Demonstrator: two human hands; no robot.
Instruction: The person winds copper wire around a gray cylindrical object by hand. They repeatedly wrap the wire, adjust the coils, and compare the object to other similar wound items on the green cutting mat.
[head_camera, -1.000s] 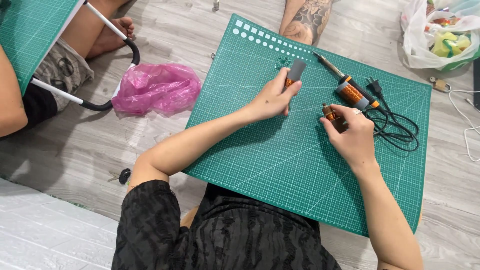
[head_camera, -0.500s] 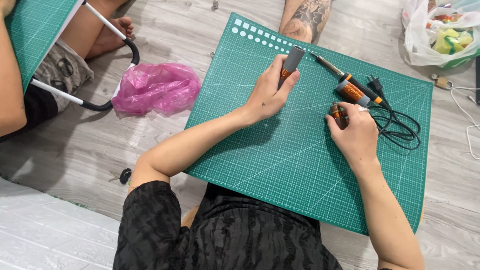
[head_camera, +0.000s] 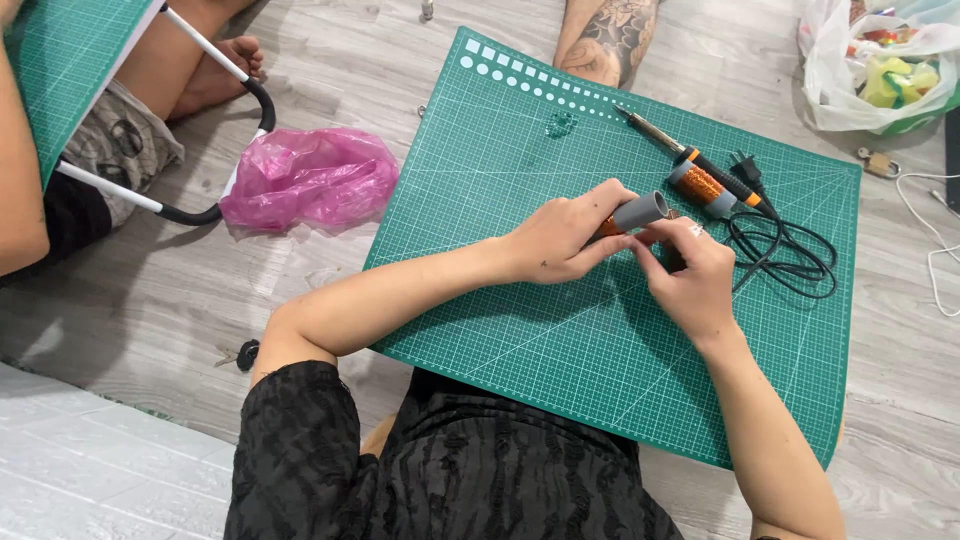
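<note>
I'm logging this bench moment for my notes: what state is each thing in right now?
Left hand: closed around the grey tube.
Right hand: fingers on the tube's end.
Grey tube: held above the mat, tilted.
Soldering iron: lying on the mat, unplugged.
Cord: loosely coiled.
Cutting mat: flat on the floor.
Pink bag: crumpled.
White bag: open.

Left hand (head_camera: 560, 238): we pull the grey-tipped tool (head_camera: 636, 214) back from the mat's far edge.
Right hand (head_camera: 690, 272): now touching that tool.
</note>
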